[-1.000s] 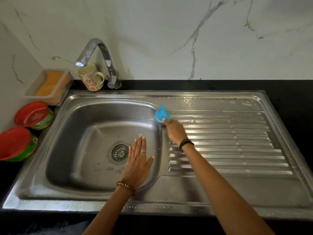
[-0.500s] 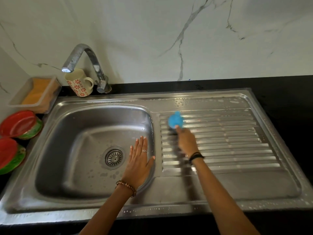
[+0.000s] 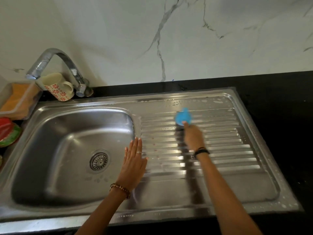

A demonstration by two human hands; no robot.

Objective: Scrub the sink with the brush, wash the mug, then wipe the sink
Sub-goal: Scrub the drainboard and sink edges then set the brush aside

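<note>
— Two hands are working here, and only one is carrying a tool. The right hand [image 3: 193, 139] is gripping the blue brush [image 3: 183, 117], fingers wrapped round its handle, head pressing down on the ribbed draining board [image 3: 220, 150].

— Why that hold, do you think?

— Looks to me like it's for pressure: arm reaching out long, wrist low, so the bristles are biting into the grooves near the far end of the ribs. The hand is blurring, so I'm judging it mid-stroke.

— And the left hand [image 3: 134, 164]?

— Lying flat, fingers straight and together, holding nothing. It's resting on the ridge between the basin [image 3: 55, 150] and the board, probably bracing the body while the other arm is stretching.

— The mug?

— The floral mug [image 3: 57, 89] is standing upright on the back ledge, tucked just under the curved tap [image 3: 55, 60], well apart from both hands. I'd say washing it is still to come, and the wiping too.

— Surface?

— Stainless steel, suds and droplets dotting the board's far rim and right edge. Black countertop [image 3: 279, 102] is framing the sink, white marble-veined wall [image 3: 186, 39] rising behind. At the left, a clear tub [image 3: 18, 102] is holding something orange, and red bowls [image 3: 8, 131] are sitting at the frame's edge.
</note>
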